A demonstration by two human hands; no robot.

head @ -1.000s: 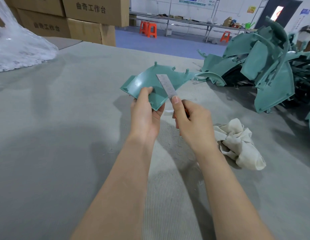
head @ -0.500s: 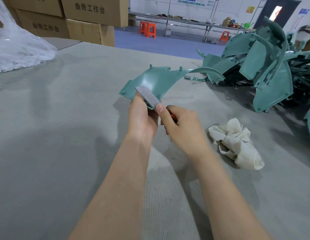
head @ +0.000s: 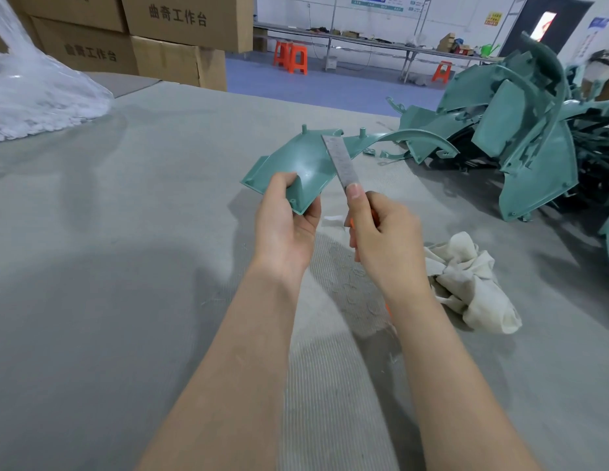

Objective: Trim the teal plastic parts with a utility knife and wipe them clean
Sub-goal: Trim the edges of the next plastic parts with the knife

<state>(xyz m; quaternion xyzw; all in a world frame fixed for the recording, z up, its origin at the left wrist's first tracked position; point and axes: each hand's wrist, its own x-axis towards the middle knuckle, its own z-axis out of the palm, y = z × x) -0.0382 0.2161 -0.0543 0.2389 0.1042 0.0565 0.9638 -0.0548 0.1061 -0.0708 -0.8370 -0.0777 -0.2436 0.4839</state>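
While the left hand (head: 284, 229) is gripping the near corner of a teal plastic part (head: 303, 164) at centre frame — thumb lying on its upper face, other fingers curling beneath and mostly out of sight — the right hand (head: 381, 239) is holding a utility knife (head: 344, 168), fingers wrapping tight round the orange handle, one digit stretching nail-up along the base of the blade. Blade is crossing the part's right side, tip pointing toward the far rim with its small pegs; exact contact point cannot be told. Part is being held above the grey table (head: 126, 266), its thin curved arm sweeping right toward the pile of teal parts (head: 527, 137), which is sitting at upper right of the frame. Crumpled off-white cloth (head: 473, 283) is lying on the table right of centre, just beside the right wrist, apart from both hands. Cardboard boxes (head: 180, 25) with printed characters are standing at upper left — a clear plastic bag (head: 34, 86) of white bits is sitting at the far left edge. Orange stools (head: 291, 57) are standing on the blue floor at top centre, beyond the table.
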